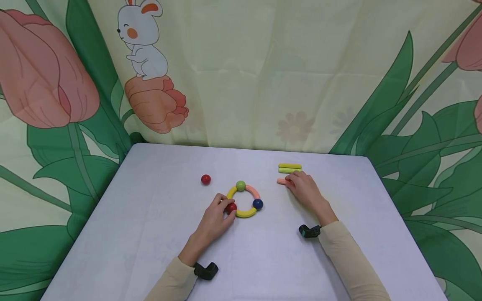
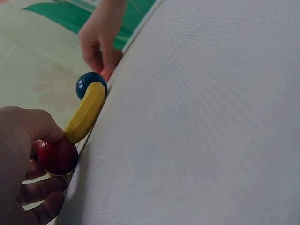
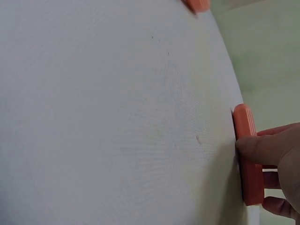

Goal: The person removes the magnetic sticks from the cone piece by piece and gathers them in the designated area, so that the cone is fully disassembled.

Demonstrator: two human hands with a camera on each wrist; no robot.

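A ring of curved rods and balls lies on the white table. It joins a green ball [image 1: 240, 186], a pink curved rod [image 1: 253, 191], a dark blue ball [image 1: 257, 204], two yellow curved rods [image 1: 245, 213] and a red ball [image 1: 231, 208]. My left hand [image 1: 215, 219] holds that red ball between thumb and fingers at the ring's left side. Right of the ring, my right hand [image 1: 306, 193] pinches a straight pink rod [image 3: 244, 119], which lies along the tabletop in the right wrist view. Part of this rod is hidden behind the fingers.
Just beyond the right hand lie a straight yellow rod [image 1: 290, 166] and a light green rod [image 1: 288, 170], side by side. A loose red ball [image 1: 205, 179] sits left of the ring. Behind the table [image 1: 132, 234] hangs a printed curtain [image 1: 241, 83].
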